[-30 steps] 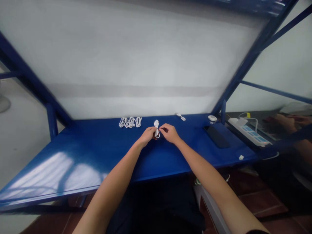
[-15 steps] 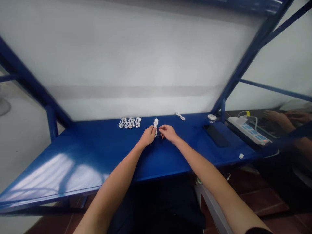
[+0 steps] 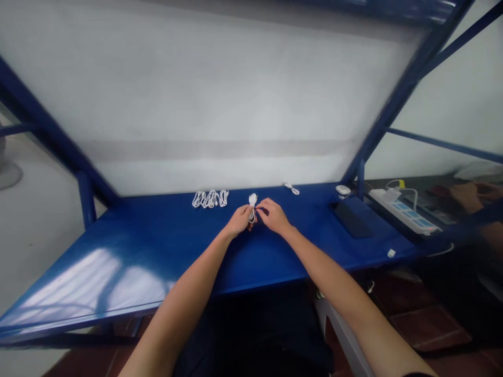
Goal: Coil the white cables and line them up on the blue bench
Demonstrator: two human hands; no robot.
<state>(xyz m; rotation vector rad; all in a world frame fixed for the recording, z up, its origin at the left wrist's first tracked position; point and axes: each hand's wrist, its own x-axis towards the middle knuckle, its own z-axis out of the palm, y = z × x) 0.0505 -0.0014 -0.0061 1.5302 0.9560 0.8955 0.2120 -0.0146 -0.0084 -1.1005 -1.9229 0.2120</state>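
Held bundle: a folded white cable with looped ends [image 3: 252,201] is in the person's hands, above the middle of the long blue glossy tabletop [image 3: 157,230]; all places below are told from this bundle.
Left hand: the left hand [image 3: 239,220] is at the bundle's left side, its thumb and fingers grasping the cable around the middle.
Right hand: the right hand [image 3: 274,215] is just to the bundle's right, thumb and forefinger pinched on a thin dark tie [image 3: 255,208] that crosses the bundle's middle; how the other fingers are curled is too small to tell.
Coiled cables: a row of coiled white cables [image 3: 211,199] lies left of the bundle, near the tabletop's far edge.
Lone cable: a single small white coiled cable [image 3: 292,189] lies to the right and farther back.
Right end: a flat black rectangular slab [image 3: 350,220], a rounded white object [image 3: 342,190] behind it and a small white block [image 3: 391,253] near the front edge are all well right of the bundle.
Farther right: a white power strip with blue panels [image 3: 406,212] and, blurred, another person's hands [image 3: 469,195].
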